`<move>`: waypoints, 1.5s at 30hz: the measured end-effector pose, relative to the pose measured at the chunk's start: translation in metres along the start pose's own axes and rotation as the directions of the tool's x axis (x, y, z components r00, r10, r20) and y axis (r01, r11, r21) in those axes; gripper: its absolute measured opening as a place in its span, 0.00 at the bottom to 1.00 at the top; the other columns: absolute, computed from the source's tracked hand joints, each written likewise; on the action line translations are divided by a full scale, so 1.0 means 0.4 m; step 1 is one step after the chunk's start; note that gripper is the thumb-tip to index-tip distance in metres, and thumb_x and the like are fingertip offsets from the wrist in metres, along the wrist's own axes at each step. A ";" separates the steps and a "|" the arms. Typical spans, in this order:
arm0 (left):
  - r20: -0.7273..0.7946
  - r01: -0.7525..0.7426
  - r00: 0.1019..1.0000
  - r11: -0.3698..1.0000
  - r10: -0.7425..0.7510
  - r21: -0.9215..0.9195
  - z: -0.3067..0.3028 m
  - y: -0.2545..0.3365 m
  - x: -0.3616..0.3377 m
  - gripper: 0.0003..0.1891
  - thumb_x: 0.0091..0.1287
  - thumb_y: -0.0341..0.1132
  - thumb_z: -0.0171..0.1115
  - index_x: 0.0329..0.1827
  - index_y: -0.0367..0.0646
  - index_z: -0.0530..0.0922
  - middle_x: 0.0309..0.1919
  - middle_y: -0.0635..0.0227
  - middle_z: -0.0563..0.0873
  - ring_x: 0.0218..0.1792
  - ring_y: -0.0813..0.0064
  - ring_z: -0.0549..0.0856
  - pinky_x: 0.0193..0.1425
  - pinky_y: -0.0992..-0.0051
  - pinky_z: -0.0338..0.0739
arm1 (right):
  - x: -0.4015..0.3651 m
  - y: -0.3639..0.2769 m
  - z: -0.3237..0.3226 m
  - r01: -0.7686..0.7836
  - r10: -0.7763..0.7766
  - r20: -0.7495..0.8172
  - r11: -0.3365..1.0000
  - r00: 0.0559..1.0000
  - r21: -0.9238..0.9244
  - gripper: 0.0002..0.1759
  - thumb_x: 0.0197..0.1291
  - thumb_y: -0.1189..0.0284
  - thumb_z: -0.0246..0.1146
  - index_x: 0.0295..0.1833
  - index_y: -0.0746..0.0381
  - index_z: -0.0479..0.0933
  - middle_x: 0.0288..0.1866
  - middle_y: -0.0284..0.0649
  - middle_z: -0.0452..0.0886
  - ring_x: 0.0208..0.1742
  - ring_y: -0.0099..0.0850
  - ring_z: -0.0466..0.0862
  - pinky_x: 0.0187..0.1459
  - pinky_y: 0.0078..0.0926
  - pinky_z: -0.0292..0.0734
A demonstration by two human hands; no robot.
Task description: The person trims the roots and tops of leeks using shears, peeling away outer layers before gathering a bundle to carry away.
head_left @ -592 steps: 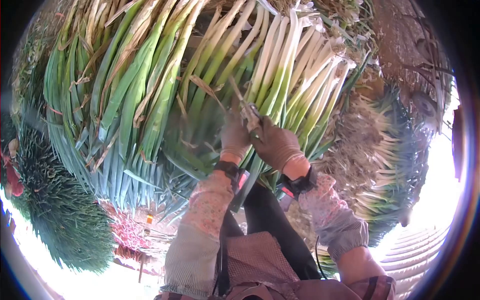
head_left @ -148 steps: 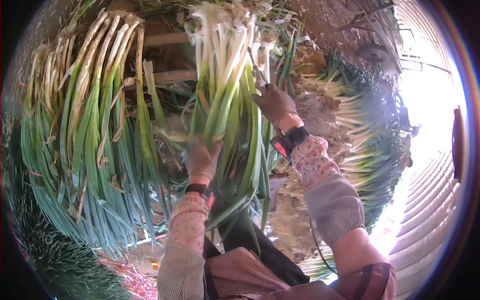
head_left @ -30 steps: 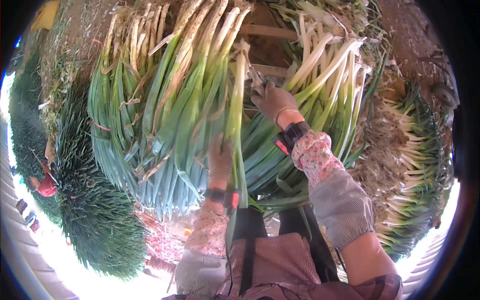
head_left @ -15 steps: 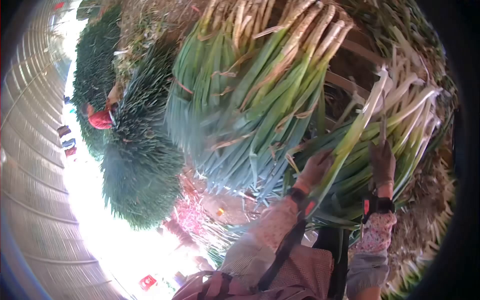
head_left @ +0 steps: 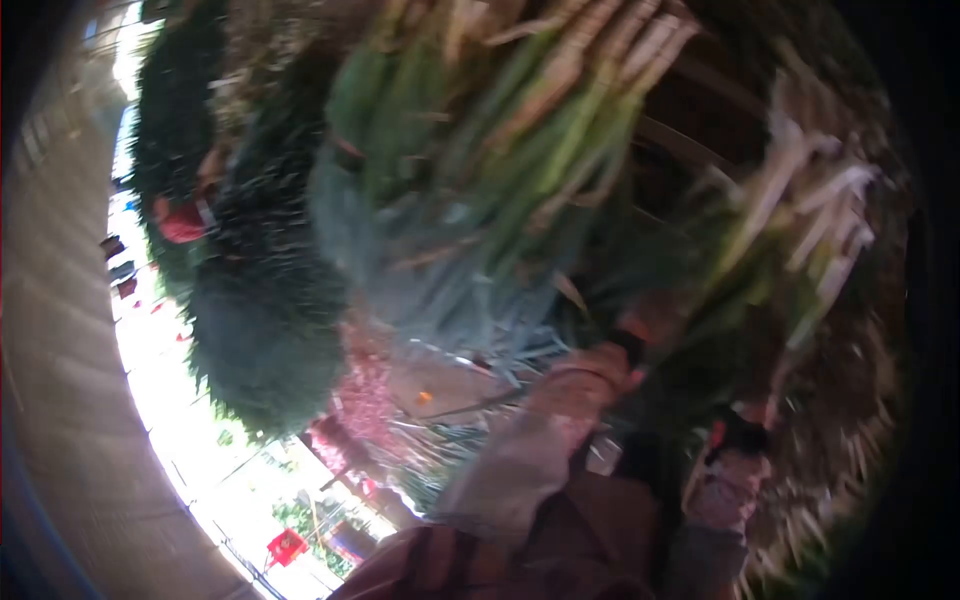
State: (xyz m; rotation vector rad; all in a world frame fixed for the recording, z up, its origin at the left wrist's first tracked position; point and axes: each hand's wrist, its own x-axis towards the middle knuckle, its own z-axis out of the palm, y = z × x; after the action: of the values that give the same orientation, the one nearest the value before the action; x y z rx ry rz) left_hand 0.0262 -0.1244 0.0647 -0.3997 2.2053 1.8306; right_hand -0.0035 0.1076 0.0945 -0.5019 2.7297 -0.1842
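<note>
Long green onions with pale stems [head_left: 825, 215] lie in a loose pile at the right, under and around both hands. My left hand [head_left: 655, 318] is on the leaves of this pile; blur hides its fingers. Farther right, my right hand [head_left: 772, 400] is low at the pile's lower right edge, dark and smeared, so its fingers cannot be told. A large bundle of green onions [head_left: 480, 190] lies above and left of my left hand, stems toward the top and leaves toward me.
Large dark green heaps [head_left: 265, 330] stand at the left, with a person in red [head_left: 182, 220] beside them. Pink netting [head_left: 365, 390] lies below the large bundle. A curved wall [head_left: 60, 350] runs along the far left. Wooden slats [head_left: 690, 145] show between the piles.
The view has shifted slightly and become blurred and darker. My right hand has moved down toward me, and my left hand sits slightly farther right.
</note>
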 end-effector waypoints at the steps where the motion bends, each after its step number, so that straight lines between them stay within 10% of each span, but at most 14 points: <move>1: 0.065 -0.013 0.998 0.982 0.001 0.191 -0.013 0.024 0.008 0.12 0.68 0.38 0.58 0.50 0.45 0.80 0.42 0.53 0.87 0.41 0.53 0.87 0.46 0.58 0.80 | -0.029 0.040 0.043 0.066 -0.048 0.118 0.986 0.992 -0.155 0.19 0.68 0.69 0.61 0.63 0.55 0.80 0.63 0.41 0.78 0.42 0.32 0.82 0.41 0.29 0.81; 5: 0.139 -0.129 0.990 0.327 -0.005 0.936 -0.128 0.147 0.057 0.06 0.65 0.36 0.58 0.41 0.48 0.81 0.31 0.57 0.87 0.32 0.56 0.89 0.34 0.58 0.83 | 0.033 -0.218 -0.198 0.181 -0.172 0.068 0.971 0.983 -0.156 0.09 0.59 0.71 0.63 0.45 0.54 0.84 0.75 0.43 0.69 0.57 0.37 0.80 0.43 0.34 0.83; 6: -0.040 -0.161 0.941 0.550 0.335 0.819 -0.180 0.081 0.086 0.06 0.64 0.38 0.59 0.40 0.49 0.80 0.28 0.61 0.85 0.28 0.54 0.87 0.32 0.57 0.81 | 0.030 -0.236 -0.207 0.228 -0.212 0.120 0.965 0.970 -0.132 0.09 0.57 0.72 0.63 0.43 0.54 0.84 0.75 0.43 0.69 0.59 0.37 0.79 0.43 0.35 0.83; 12: -0.283 0.277 0.943 0.058 0.178 0.959 -0.448 0.244 0.229 0.26 0.60 0.50 0.69 0.56 0.48 0.75 0.50 0.62 0.80 0.55 0.55 0.80 0.51 0.54 0.77 | 0.068 -0.342 -0.159 0.379 -0.389 -0.021 0.880 0.921 0.286 0.10 0.58 0.70 0.62 0.45 0.52 0.83 0.66 0.42 0.73 0.56 0.40 0.80 0.42 0.35 0.84; 19: -0.154 0.155 0.988 -0.022 0.027 0.988 -0.468 0.191 0.311 0.16 0.62 0.39 0.64 0.51 0.42 0.76 0.47 0.58 0.82 0.47 0.59 0.86 0.50 0.55 0.77 | 0.225 -0.457 -0.252 -0.185 -0.004 0.329 0.820 0.944 0.542 0.13 0.68 0.59 0.58 0.51 0.50 0.80 0.53 0.46 0.74 0.46 0.49 0.84 0.41 0.46 0.82; 25: -0.073 0.075 0.993 -0.010 0.090 0.997 -0.480 0.232 0.320 0.18 0.62 0.42 0.66 0.49 0.42 0.77 0.49 0.56 0.82 0.50 0.58 0.84 0.54 0.53 0.75 | 0.296 -0.507 -0.253 -0.332 0.096 0.410 0.762 0.907 0.556 0.24 0.66 0.50 0.58 0.55 0.58 0.71 0.41 0.54 0.81 0.42 0.58 0.83 0.42 0.53 0.78; 33: -0.032 0.033 0.999 -0.024 0.025 0.999 -0.498 0.173 0.391 0.23 0.59 0.49 0.71 0.51 0.44 0.81 0.52 0.56 0.84 0.53 0.60 0.85 0.54 0.58 0.79 | 0.408 -0.536 -0.286 -0.324 0.147 0.386 0.835 0.910 0.445 0.21 0.70 0.57 0.52 0.56 0.61 0.76 0.51 0.51 0.80 0.43 0.50 0.87 0.49 0.48 0.80; 41: -0.167 0.155 0.986 0.313 0.012 0.937 -0.456 0.162 0.362 0.08 0.59 0.35 0.59 0.38 0.48 0.84 0.37 0.56 0.87 0.42 0.57 0.88 0.44 0.59 0.80 | 0.479 -0.511 -0.322 -0.464 0.291 0.428 0.797 0.856 0.387 0.28 0.68 0.54 0.55 0.60 0.67 0.70 0.45 0.54 0.86 0.49 0.53 0.86 0.52 0.48 0.79; 45: -0.051 0.087 0.981 0.186 -0.188 0.979 -0.454 0.162 0.363 0.19 0.61 0.48 0.64 0.50 0.48 0.83 0.53 0.62 0.85 0.51 0.60 0.88 0.53 0.59 0.83 | 0.540 -0.473 -0.284 -0.433 0.301 0.384 0.840 0.873 0.327 0.31 0.66 0.54 0.59 0.64 0.67 0.68 0.46 0.54 0.86 0.50 0.52 0.86 0.54 0.47 0.80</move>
State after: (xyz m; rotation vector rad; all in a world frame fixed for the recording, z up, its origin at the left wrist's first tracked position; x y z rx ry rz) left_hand -0.1355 -0.2992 0.1049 -0.1887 2.5918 -0.0012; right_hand -0.1734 -0.1400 0.1662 0.1177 2.3180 -0.5049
